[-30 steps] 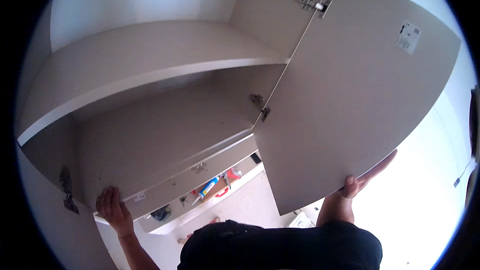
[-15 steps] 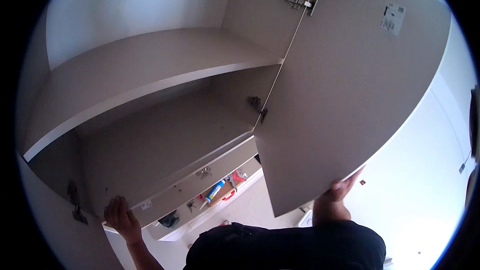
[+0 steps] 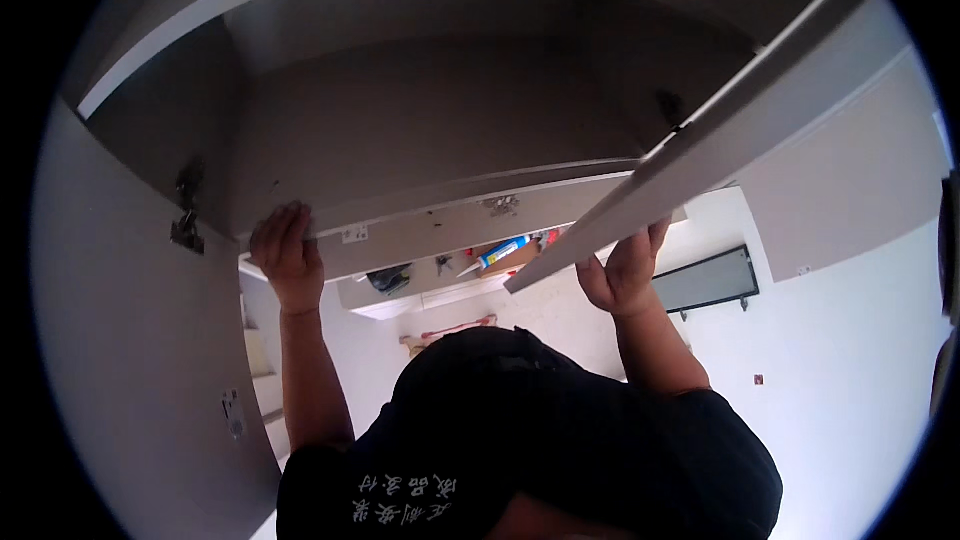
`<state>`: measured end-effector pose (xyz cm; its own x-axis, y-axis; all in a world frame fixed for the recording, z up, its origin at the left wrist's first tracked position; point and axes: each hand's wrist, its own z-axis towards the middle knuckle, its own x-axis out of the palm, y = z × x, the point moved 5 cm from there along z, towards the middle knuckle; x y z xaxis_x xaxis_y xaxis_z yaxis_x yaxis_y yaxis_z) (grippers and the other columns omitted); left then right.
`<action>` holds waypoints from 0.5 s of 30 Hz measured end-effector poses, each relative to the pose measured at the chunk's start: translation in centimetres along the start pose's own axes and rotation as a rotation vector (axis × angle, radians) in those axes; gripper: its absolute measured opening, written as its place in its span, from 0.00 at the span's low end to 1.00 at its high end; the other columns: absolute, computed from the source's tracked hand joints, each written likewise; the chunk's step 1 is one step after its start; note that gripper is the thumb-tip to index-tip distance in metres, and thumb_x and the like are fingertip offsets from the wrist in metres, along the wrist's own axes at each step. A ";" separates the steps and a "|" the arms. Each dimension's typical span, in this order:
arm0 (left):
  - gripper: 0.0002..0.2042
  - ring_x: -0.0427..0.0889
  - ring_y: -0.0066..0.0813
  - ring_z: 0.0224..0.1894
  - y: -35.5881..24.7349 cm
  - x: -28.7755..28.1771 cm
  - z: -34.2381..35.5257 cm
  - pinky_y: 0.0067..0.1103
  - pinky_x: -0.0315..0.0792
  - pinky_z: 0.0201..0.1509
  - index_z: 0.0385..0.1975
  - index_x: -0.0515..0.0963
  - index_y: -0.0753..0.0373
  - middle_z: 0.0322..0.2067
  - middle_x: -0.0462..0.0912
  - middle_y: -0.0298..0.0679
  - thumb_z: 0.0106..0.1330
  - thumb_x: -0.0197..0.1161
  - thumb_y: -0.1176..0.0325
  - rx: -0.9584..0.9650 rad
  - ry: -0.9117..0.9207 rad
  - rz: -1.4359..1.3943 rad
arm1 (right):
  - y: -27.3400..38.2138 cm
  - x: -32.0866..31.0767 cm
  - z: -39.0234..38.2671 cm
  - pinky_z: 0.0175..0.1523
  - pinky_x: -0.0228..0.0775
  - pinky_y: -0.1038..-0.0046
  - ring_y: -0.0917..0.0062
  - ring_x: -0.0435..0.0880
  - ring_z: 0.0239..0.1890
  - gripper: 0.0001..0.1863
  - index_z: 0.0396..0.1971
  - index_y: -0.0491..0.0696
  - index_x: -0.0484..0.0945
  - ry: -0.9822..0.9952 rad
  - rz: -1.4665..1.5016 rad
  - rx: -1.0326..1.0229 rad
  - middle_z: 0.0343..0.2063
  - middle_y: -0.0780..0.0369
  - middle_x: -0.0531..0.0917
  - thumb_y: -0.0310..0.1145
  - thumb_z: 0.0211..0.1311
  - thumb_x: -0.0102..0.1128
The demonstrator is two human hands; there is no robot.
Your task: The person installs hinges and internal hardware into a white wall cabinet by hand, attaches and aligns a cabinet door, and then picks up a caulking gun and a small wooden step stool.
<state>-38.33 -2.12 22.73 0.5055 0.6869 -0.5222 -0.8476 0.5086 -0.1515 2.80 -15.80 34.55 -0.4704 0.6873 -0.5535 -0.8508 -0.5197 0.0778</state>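
My left hand has its fingers bent over the front edge of the cabinet's bottom panel, near the left side. On the right, my right hand is against the outer side of a cabinet door, palm toward it and thumb apart from the fingers. The fingertips are partly hidden by the door. That door stands partly open, seen nearly edge-on. A left door stands open, with a metal hinge at the cabinet side.
Below the cabinet edge, a ledge holds small metal parts. Lower down lie a blue sealant tube, a dark crumpled item and small keys or metal pieces. A dark-framed panel is at the right. A shelf edge crosses above.
The right door has swung inward toward the cabinet, with my right hand moving along. My left hand stays on the bottom edge. The view has tilted down, showing more of my arms and torso.
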 end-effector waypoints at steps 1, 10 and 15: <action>0.25 0.76 0.39 0.63 -0.1 0.0 0.0 0.43 0.63 0.73 0.55 0.83 0.53 0.56 0.82 0.36 0.55 0.62 0.78 -0.003 -0.001 0.001 | -0.3 0.6 -0.6 0.76 0.42 0.36 0.36 0.47 0.78 0.44 0.75 0.52 0.61 -0.002 -0.008 -0.010 0.78 0.41 0.49 0.35 0.57 0.68; 0.28 0.77 0.41 0.62 -1.4 0.3 0.5 0.42 0.68 0.70 0.54 0.82 0.58 0.57 0.82 0.37 0.51 0.62 0.85 0.064 -0.047 0.048 | -6.4 2.7 -3.4 0.79 0.44 0.41 0.53 0.51 0.80 0.36 0.65 0.58 0.77 0.179 -0.077 0.035 0.76 0.56 0.60 0.27 0.52 0.68; 0.27 0.76 0.47 0.63 -1.5 0.4 0.1 0.40 0.69 0.70 0.56 0.81 0.62 0.57 0.82 0.43 0.54 0.61 0.87 -0.064 -0.004 0.065 | -9.1 1.3 -6.6 0.79 0.49 0.45 0.58 0.57 0.79 0.32 0.63 0.58 0.78 0.433 -0.115 0.119 0.76 0.59 0.62 0.30 0.54 0.67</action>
<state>-36.83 -2.54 22.79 0.4493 0.7198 -0.5292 -0.8873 0.4286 -0.1704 11.52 -13.52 27.65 -0.2523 0.4489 -0.8573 -0.9245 -0.3734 0.0765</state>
